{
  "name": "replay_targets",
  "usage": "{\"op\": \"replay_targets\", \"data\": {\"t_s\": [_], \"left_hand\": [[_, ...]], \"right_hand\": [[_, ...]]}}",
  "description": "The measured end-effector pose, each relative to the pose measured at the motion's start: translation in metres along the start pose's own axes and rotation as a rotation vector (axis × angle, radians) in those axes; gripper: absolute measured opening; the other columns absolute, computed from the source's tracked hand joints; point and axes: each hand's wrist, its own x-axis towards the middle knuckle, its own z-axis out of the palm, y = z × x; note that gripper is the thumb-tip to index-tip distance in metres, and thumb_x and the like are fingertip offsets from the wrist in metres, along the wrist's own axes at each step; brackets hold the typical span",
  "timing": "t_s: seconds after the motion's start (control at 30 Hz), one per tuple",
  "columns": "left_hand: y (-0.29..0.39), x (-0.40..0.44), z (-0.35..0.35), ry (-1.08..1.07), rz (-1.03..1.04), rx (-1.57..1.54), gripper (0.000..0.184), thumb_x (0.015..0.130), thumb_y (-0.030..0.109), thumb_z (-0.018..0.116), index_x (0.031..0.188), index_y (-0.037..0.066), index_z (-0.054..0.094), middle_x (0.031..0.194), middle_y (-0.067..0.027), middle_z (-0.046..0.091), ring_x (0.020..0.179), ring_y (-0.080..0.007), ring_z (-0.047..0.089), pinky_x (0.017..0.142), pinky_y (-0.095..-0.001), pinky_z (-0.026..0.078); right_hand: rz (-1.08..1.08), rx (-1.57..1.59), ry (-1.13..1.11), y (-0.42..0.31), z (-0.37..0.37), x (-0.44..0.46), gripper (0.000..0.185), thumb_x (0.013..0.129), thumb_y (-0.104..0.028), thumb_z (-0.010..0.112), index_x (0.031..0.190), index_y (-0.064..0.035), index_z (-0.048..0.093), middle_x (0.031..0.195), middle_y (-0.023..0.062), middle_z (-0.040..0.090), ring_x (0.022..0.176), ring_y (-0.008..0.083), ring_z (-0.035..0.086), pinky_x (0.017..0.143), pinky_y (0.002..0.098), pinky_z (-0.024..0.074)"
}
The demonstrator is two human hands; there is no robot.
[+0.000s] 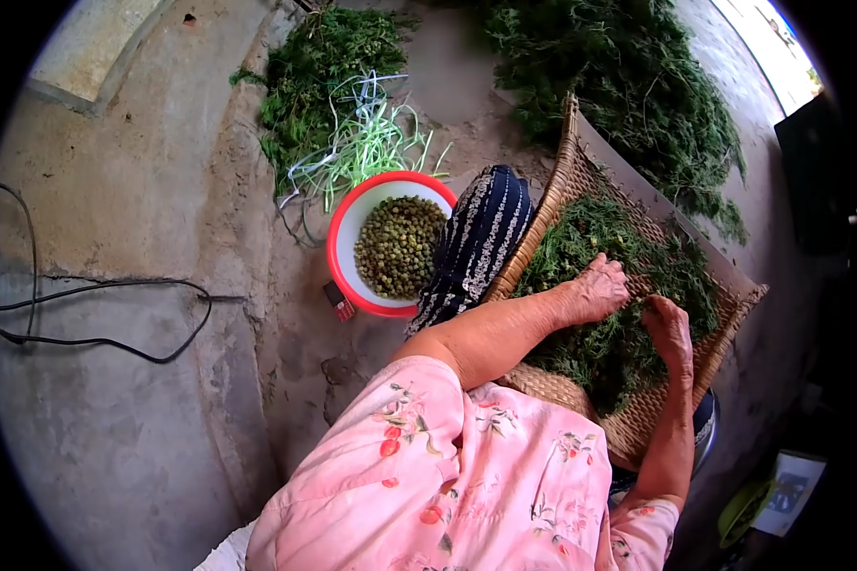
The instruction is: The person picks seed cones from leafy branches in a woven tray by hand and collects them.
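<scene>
A woven wicker winnowing basket (543, 224) rests tilted across my lap, holding feathery green sprigs (581, 352). Over the middle of the greens, my left hand (595, 288) has its fingers curled together; what is between them is hidden. Just to its right, my right hand (669, 328) is bent inward with fingertips pinched near the sprigs, and I cannot make out what it holds. The two hands are close but apart. Beside my knee (486, 238) in dark patterned cloth stands a white bowl with a red rim (338, 249), part filled with small round green-brown pods (398, 247).
Heaps of leafy green plants (628, 86) lie on the floor beyond the basket, with a smaller pile (324, 71) at the upper left. Pale green and white strips (381, 138) lie behind the bowl. A black cable (114, 283) loops over the concrete floor (114, 409).
</scene>
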Motion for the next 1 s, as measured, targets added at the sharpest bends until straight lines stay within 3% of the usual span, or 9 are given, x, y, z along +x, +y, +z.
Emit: {"op": "replay_targets", "data": {"t_s": [0.1,0.23,0.33,0.47,0.67,0.73,0.77,0.87,1.0], "left_hand": [[0.000,0.000,0.000,0.013,0.009,0.028,0.014,0.079,0.014,0.051,0.087,0.008,0.062,0.093,-0.0089,0.056,0.102,-0.0256,0.049,0.094,-0.0476,0.032],[-0.001,-0.002,-0.003,0.036,0.034,0.066,0.014,0.079,0.015,0.052,0.088,0.009,0.062,0.093,-0.0081,0.056,0.101,-0.0247,0.049,0.093,-0.0468,0.033],[-0.001,-0.003,-0.004,0.053,0.043,0.120,0.013,0.078,0.015,0.053,0.085,0.009,0.062,0.091,-0.0082,0.055,0.099,-0.0237,0.049,0.092,-0.0460,0.034],[-0.002,-0.002,0.003,0.202,0.055,0.157,0.009,0.076,0.014,0.054,0.078,0.010,0.061,0.086,-0.0073,0.055,0.093,-0.0229,0.051,0.087,-0.0424,0.037],[0.013,0.003,0.000,0.238,0.178,0.030,0.009,0.074,0.016,0.056,0.068,0.011,0.061,0.078,-0.0039,0.057,0.084,-0.0209,0.053,0.072,-0.0355,0.040],[0.025,0.003,0.008,0.085,0.232,-0.012,0.009,0.072,0.020,0.057,0.068,0.013,0.062,0.076,-0.0019,0.058,0.083,-0.0197,0.054,0.071,-0.0346,0.040],[0.028,0.001,0.014,0.042,0.240,0.027,0.010,0.071,0.023,0.059,0.068,0.015,0.064,0.075,-0.0003,0.059,0.081,-0.0191,0.054,0.070,-0.0342,0.040],[0.030,-0.005,0.022,0.039,0.303,0.022,0.010,0.072,0.019,0.056,0.067,0.014,0.063,0.072,0.0003,0.058,0.080,-0.0189,0.054,0.067,-0.0336,0.040],[0.029,-0.009,0.007,0.018,0.287,0.025,0.010,0.071,0.017,0.055,0.067,0.014,0.063,0.070,-0.0004,0.058,0.077,-0.0192,0.055,0.067,-0.0330,0.040]], "right_hand": [[0.223,0.534,-0.243,-0.016,0.004,-0.002,0.019,0.081,-0.004,0.057,0.099,0.0012,0.058,0.070,0.0025,0.057,0.056,0.0067,0.051,0.051,0.0247,0.0427],[0.249,0.502,-0.428,-0.006,0.019,-0.001,0.022,0.079,-0.005,0.059,0.100,0.0019,0.058,0.074,0.0056,0.061,0.063,0.0123,0.056,0.057,0.0278,0.0453],[0.018,0.145,-0.164,0.006,0.016,0.002,0.025,0.074,-0.002,0.061,0.099,-0.0012,0.059,0.083,0.0134,0.061,0.072,0.0255,0.059,0.064,0.0329,0.0467],[0.098,0.033,0.018,0.019,-0.004,0.000,0.023,0.074,-0.005,0.062,0.097,-0.0025,0.058,0.087,0.0153,0.060,0.079,0.0312,0.058,0.069,0.0359,0.0462],[0.065,0.166,0.175,0.019,-0.002,-0.004,0.026,0.076,-0.006,0.061,0.102,-0.0009,0.057,0.083,0.0130,0.060,0.070,0.0249,0.058,0.062,0.0330,0.0454],[0.294,0.553,-0.164,0.006,-0.006,-0.001,0.028,0.076,-0.005,0.060,0.104,0.0000,0.057,0.076,0.0097,0.059,0.065,0.0171,0.055,0.059,0.0297,0.0444],[0.284,0.384,-0.224,-0.004,-0.007,0.001,0.028,0.075,-0.003,0.059,0.103,-0.0001,0.057,0.070,0.0068,0.056,0.062,0.0126,0.050,0.058,0.0283,0.0436],[-0.061,0.108,-0.023,0.022,0.008,-0.004,0.030,0.073,-0.001,0.063,0.103,-0.0003,0.057,0.082,0.0123,0.058,0.069,0.0232,0.056,0.061,0.0324,0.0443],[0.035,0.049,0.128,0.039,-0.011,-0.003,0.031,0.074,-0.002,0.063,0.104,-0.0013,0.056,0.084,0.0137,0.057,0.071,0.0276,0.056,0.064,0.0344,0.0448]]}}
